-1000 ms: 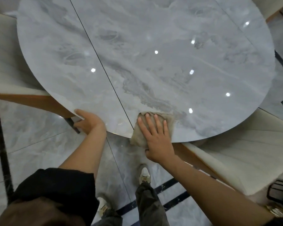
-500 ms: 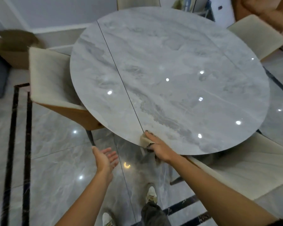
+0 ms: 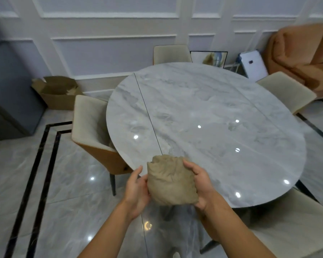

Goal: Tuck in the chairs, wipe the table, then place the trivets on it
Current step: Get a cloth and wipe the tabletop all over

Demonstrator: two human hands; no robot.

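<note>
Grip: right hand [image 3: 199, 185] curled over right edge of bunched tan cloth [image 3: 171, 181], left hand [image 3: 137, 190] cupping left edge; cloth held over near rim of round marble table [image 3: 213, 112]; tabletop stretches forward-right of cloth, right hand nearer; trivets not in view.

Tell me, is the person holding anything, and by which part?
A bunched tan cloth, held in both hands by its sides: the left hand grips its left edge, the right hand its right edge and lower corner.
</note>
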